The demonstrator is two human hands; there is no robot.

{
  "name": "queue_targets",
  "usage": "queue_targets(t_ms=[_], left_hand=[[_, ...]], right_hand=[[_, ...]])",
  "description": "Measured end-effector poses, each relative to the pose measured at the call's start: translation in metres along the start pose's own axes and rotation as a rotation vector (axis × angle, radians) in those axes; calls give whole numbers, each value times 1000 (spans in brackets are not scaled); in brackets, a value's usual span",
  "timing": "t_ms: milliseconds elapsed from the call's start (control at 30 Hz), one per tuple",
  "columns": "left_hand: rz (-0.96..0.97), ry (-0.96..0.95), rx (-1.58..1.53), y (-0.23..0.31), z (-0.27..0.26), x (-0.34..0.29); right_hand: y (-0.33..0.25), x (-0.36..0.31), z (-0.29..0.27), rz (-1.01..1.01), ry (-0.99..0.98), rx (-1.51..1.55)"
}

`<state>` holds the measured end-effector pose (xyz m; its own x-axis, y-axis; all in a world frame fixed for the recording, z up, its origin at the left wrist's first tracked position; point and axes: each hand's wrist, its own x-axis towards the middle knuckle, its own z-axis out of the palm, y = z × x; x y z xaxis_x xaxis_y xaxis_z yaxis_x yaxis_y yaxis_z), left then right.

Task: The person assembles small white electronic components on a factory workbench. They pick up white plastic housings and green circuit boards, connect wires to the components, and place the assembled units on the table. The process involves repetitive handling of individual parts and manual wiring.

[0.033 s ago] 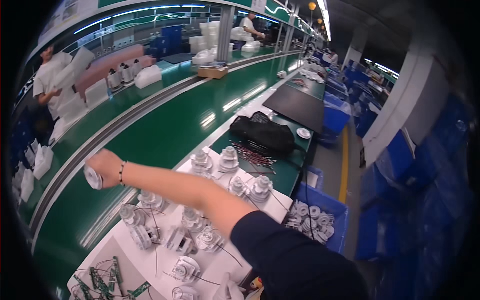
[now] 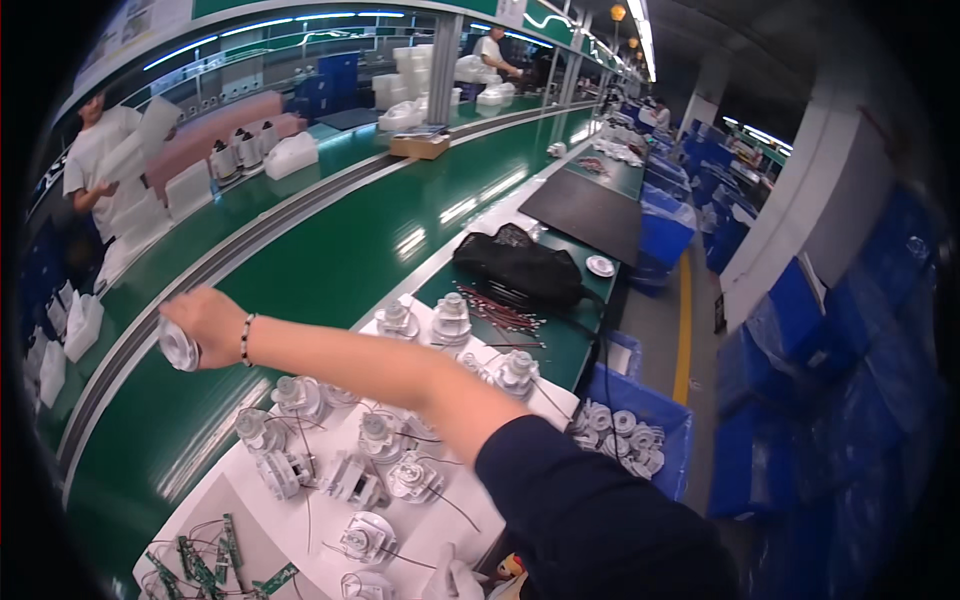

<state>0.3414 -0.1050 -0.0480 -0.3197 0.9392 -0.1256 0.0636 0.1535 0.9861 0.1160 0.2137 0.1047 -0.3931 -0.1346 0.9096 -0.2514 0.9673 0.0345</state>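
My bare right hand (image 2: 207,327), with a beaded bracelet at the wrist, reaches out far to the left above the green conveyor belt (image 2: 330,262). Its fingers are closed round a white round plastic part (image 2: 178,345), which they partly cover. At the lower edge shows what looks like my left hand (image 2: 455,580) in a white glove, mostly cut off, its grip unclear. Several white round plastic assemblies (image 2: 367,537) with thin dark wires stand on the white board (image 2: 290,520) below my right arm. Green circuit boards (image 2: 200,565) with wires lie at its lower left.
A black mesh bag (image 2: 520,265) and dark red wires (image 2: 500,312) lie beyond the board, near a black flat panel (image 2: 585,215). At right stands a blue bin (image 2: 680,440) of white rings. Across the belt are a cardboard box (image 2: 420,147) and a person (image 2: 105,165) holding white foam.
My right hand, still holding the white round part, has moved slightly left and up in the picture. The view has shifted a little, moving the background slightly left.
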Motion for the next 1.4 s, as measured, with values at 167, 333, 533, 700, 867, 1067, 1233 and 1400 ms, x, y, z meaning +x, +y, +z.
queue_targets(t_ms=[167,333,533,700,867,1067,1233,1400], left_hand=[[120,291,-111,2,-1,-10],[169,-124,-1195,19,12,-14],[23,179,-1008,0,2,-32],[2,-148,-1308,34,-2,-25],[-5,-32,-1053,55,4,-28],[-25,165,-1004,53,-8,-44],[-122,319,-1149,54,-12,-27],[-122,258,-1149,55,-10,-21]], right_hand=[[-121,3,-140,-292,163,211],[-241,-122,-217,-418,-194,345],[-268,-161,-252,-234,-451,272],[-202,-165,-292,-109,-533,99],[-20,-208,-342,817,-216,-509],[36,-283,-283,818,-1028,-808],[28,-280,-289,886,-836,-813],[32,-283,-295,829,-880,-767]])
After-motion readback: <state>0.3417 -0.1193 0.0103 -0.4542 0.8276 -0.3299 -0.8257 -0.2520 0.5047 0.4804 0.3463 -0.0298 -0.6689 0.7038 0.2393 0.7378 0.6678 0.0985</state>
